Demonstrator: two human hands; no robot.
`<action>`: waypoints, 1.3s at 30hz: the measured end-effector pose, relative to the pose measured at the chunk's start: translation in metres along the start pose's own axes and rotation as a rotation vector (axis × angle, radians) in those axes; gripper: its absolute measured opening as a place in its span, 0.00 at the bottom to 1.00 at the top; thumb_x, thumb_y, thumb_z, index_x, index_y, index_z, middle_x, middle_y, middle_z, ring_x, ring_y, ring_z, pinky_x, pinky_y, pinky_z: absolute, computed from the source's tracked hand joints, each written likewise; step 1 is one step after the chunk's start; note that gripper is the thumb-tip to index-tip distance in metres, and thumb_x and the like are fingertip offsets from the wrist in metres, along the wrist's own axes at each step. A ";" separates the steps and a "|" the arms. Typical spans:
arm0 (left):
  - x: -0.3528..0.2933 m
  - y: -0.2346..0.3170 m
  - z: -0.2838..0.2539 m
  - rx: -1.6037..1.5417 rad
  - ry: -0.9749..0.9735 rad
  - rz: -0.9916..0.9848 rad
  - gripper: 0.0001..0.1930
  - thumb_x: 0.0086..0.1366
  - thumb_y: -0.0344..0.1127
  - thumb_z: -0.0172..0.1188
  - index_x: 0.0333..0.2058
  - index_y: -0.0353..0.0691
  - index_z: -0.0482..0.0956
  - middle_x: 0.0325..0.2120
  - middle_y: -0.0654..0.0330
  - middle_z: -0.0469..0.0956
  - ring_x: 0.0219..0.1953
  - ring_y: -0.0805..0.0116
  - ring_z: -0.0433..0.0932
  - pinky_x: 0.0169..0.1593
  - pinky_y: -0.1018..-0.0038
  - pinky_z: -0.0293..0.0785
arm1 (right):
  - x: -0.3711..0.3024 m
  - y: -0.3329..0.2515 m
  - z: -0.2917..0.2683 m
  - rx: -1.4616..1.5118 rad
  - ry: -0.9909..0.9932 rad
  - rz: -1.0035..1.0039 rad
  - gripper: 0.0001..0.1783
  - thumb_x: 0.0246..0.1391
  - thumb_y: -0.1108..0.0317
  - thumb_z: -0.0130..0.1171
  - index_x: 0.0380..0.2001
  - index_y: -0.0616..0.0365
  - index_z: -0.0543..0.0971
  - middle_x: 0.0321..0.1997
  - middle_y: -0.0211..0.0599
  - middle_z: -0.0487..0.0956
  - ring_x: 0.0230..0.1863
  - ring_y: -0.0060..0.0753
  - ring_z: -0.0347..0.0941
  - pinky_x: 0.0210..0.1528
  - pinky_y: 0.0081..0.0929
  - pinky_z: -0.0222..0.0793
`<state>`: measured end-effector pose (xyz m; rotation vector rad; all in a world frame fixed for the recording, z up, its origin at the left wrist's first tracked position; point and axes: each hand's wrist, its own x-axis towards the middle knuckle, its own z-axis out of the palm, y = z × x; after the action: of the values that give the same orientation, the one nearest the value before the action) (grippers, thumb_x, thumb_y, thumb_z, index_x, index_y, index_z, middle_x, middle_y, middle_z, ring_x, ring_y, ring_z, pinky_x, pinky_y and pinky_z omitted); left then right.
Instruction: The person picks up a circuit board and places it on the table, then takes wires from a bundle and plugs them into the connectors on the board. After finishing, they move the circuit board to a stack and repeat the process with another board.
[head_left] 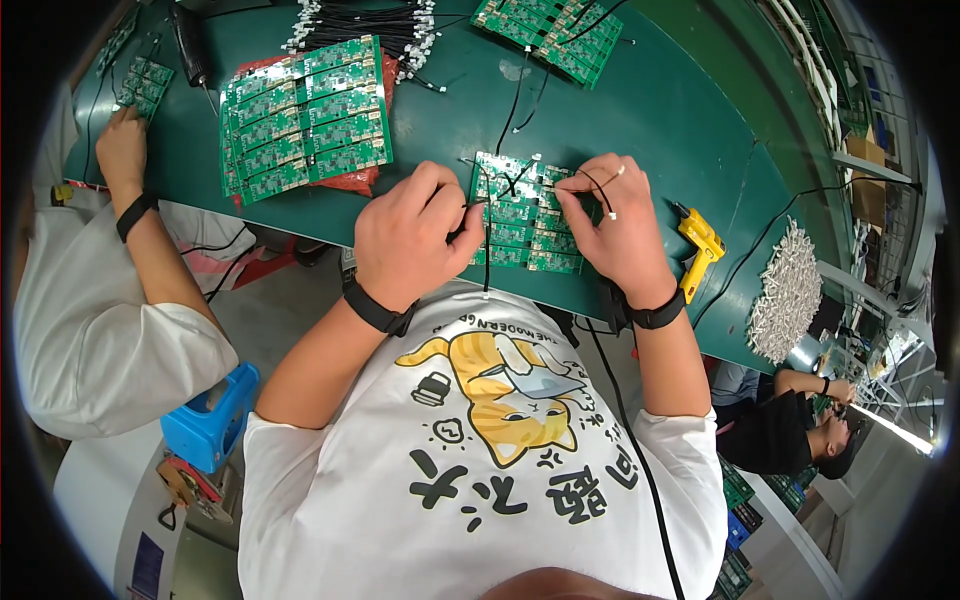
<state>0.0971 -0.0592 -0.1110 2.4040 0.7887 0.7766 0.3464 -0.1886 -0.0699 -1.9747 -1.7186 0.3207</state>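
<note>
A green circuit board panel (508, 238) lies before me near the table's front edge, with thin black cables tipped by white connectors across its upper part. Closed at the panel's left side, my left hand (410, 235) pinches a black cable (487, 255) that hangs down over the board toward the edge. On the right side, my right hand (622, 225) holds another short black cable (598, 184) between thumb and fingers. This cable's white ends stick out by the knuckles. The fingertips of my right hand touch or hover just over the board; which one I cannot tell.
Stacked board panels (305, 125) rest on red wrap to the left, and more boards (560, 35) lie at the back. Behind them sits a cable bundle (365, 35). Rightward are a yellow glue gun (700, 245) and a pile of white pieces (787, 290). A co-worker's hand (122, 150) works at far left.
</note>
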 end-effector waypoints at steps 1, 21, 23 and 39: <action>0.000 0.000 0.000 -0.002 -0.003 -0.001 0.15 0.64 0.34 0.77 0.28 0.44 0.76 0.38 0.65 0.80 0.27 0.61 0.81 0.29 0.62 0.75 | 0.002 0.000 -0.002 -0.007 -0.013 0.014 0.07 0.61 0.77 0.78 0.39 0.57 0.88 0.44 0.35 0.84 0.48 0.48 0.79 0.55 0.43 0.73; 0.003 0.007 -0.031 -0.360 -0.029 -0.111 0.11 0.76 0.31 0.66 0.32 0.37 0.76 0.31 0.54 0.75 0.26 0.47 0.77 0.31 0.55 0.71 | 0.029 0.004 0.007 0.027 0.125 0.019 0.07 0.61 0.77 0.77 0.39 0.56 0.87 0.43 0.39 0.84 0.47 0.50 0.79 0.52 0.44 0.75; 0.005 0.009 -0.038 -0.430 -0.070 -0.142 0.11 0.78 0.30 0.62 0.34 0.35 0.76 0.29 0.51 0.73 0.26 0.43 0.75 0.32 0.54 0.69 | 0.023 -0.005 -0.001 0.030 0.169 0.038 0.07 0.61 0.77 0.77 0.39 0.56 0.87 0.44 0.38 0.85 0.47 0.49 0.79 0.52 0.43 0.76; 0.031 0.031 -0.051 -0.481 -0.365 -0.032 0.10 0.81 0.31 0.61 0.36 0.36 0.80 0.27 0.51 0.78 0.29 0.43 0.80 0.33 0.56 0.74 | 0.017 -0.061 -0.020 0.039 0.194 -0.307 0.16 0.52 0.75 0.84 0.46 0.54 0.94 0.45 0.31 0.88 0.46 0.42 0.83 0.46 0.38 0.78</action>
<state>0.0968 -0.0470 -0.0450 2.0069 0.4316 0.4301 0.3065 -0.1709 -0.0195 -1.6241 -1.8362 0.0523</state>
